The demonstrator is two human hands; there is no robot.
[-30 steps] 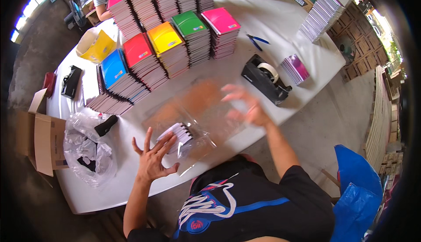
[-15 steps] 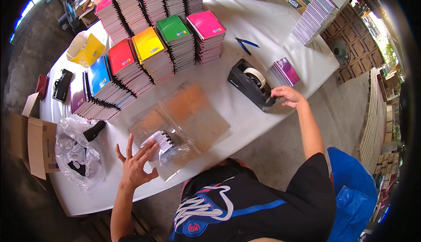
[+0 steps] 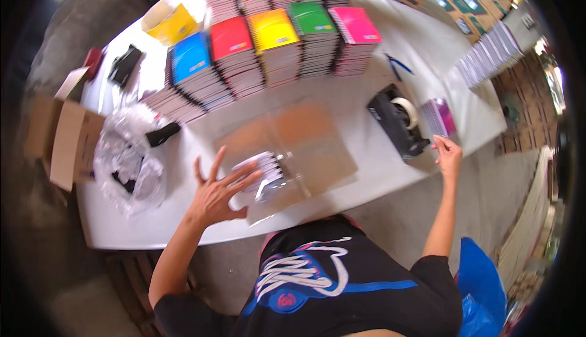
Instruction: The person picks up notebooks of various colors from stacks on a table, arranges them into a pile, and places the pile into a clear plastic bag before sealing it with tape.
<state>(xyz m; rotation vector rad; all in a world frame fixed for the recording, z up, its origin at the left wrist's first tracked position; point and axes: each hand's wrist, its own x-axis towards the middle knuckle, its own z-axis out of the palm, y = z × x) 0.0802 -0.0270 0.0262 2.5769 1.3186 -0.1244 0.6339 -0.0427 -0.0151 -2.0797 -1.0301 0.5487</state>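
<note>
My left hand [image 3: 221,195] is spread, its fingertips resting on a small bundle of spiral notebooks [image 3: 264,171] in clear plastic. The bundle lies on a flat clear plastic sheet [image 3: 323,148] with a brown-orange area under it. My right hand [image 3: 448,152] is pinched closed just right of the black tape dispenser's [image 3: 394,120] front end. What it pinches, if anything, is too small and blurred to make out. A roll of pale tape [image 3: 405,112] sits in the dispenser. Beside it lies a small purple spiral notebook stack [image 3: 439,117].
Tall stacks of spiral notebooks with blue [image 3: 191,57], red, yellow, green and pink [image 3: 355,25] covers line the far side. Blue-handled pliers [image 3: 398,65] lie behind the dispenser. At the left are a crumpled plastic bag [image 3: 131,160] and an open cardboard box [image 3: 76,135].
My right hand has moved off the dispenser's front end toward me, its fingers now pinched together. My left hand stays on the wrapped bundle, fingers spread. The whole view has shifted and turned.
</note>
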